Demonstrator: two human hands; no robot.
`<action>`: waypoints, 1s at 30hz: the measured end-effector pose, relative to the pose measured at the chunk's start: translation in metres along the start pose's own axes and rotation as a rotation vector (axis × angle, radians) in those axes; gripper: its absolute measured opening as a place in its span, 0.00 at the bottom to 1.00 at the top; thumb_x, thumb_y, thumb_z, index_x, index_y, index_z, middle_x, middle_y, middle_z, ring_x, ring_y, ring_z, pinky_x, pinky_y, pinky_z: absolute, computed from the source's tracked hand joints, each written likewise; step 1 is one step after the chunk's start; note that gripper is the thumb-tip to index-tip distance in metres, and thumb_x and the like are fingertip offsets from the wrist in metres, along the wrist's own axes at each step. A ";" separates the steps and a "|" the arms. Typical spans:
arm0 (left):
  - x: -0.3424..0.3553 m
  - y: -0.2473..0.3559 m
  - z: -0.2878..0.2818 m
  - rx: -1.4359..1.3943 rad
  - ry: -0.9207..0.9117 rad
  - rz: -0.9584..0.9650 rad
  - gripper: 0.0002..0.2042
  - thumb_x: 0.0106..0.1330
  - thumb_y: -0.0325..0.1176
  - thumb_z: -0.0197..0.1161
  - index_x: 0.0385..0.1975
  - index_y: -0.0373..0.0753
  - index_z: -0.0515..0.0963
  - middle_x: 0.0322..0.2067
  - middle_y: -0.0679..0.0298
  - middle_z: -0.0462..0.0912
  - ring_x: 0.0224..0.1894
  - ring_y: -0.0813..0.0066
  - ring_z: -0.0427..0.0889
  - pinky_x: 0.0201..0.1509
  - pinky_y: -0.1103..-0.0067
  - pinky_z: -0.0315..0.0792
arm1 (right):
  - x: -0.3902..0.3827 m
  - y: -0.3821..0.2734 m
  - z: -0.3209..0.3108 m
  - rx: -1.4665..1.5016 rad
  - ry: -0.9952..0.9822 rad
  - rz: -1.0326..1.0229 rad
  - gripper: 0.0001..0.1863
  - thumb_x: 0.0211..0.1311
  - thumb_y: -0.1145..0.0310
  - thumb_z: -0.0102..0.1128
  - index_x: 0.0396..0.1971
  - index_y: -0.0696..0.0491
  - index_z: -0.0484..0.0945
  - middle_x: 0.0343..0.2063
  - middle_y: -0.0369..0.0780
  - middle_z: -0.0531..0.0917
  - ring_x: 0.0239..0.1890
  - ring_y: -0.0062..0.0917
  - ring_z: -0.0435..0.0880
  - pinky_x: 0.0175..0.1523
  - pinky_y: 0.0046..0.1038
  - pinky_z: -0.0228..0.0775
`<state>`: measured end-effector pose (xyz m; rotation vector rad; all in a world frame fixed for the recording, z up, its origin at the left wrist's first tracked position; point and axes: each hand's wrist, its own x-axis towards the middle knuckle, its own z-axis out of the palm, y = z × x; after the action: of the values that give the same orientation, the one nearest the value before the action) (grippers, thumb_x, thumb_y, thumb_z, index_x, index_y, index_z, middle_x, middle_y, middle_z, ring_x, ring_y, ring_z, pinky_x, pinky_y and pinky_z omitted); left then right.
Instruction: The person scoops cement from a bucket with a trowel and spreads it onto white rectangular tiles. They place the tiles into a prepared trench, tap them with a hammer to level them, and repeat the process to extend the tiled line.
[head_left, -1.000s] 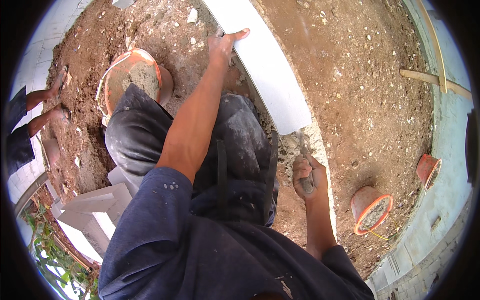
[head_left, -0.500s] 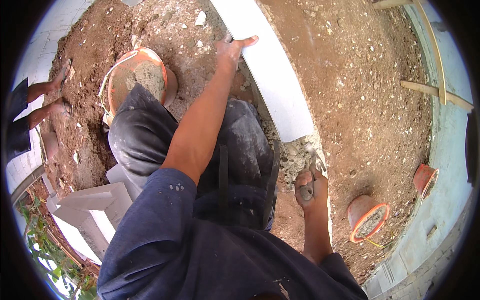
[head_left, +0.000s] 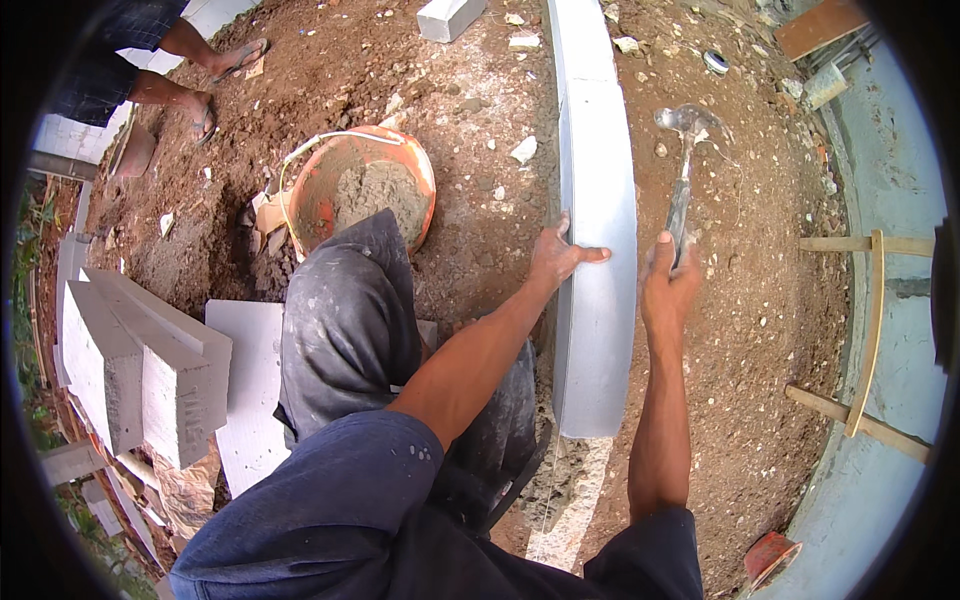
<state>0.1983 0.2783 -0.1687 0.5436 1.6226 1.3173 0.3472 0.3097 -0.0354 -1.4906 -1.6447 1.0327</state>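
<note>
My left hand grips the left edge of a long white lightweight concrete block, its thumb stretched across the top and its fingers against the side, partly hidden. The block lies in a row along a strip of grey mortar, which shows at the near end. To the right of the block, my right hand is closed round the dark handle of a claw hammer. The hammer's metal head points away from me, over the soil and apart from the block.
An orange bucket of wet mortar stands left of my knee. Spare white blocks are stacked at the left; a grey block lies far ahead. Another person's feet are at upper left. Wooden battens lean along the right wall.
My right hand has moved the hammer from beside the block's near end to farther forward on its right. My left hand still holds the block; the view has shifted.
</note>
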 end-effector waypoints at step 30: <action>-0.026 0.030 0.007 0.026 0.040 0.051 0.47 0.38 0.38 0.81 0.62 0.30 0.65 0.45 0.54 0.83 0.47 0.67 0.82 0.56 0.76 0.71 | 0.077 -0.052 0.065 -0.426 -0.038 0.006 0.22 0.67 0.59 0.48 0.53 0.59 0.74 0.39 0.57 0.82 0.44 0.55 0.81 0.49 0.50 0.72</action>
<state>0.2095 0.2708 -0.1314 0.5814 1.6706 1.3543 0.2575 0.3772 -0.0203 -1.7510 -1.9756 0.7442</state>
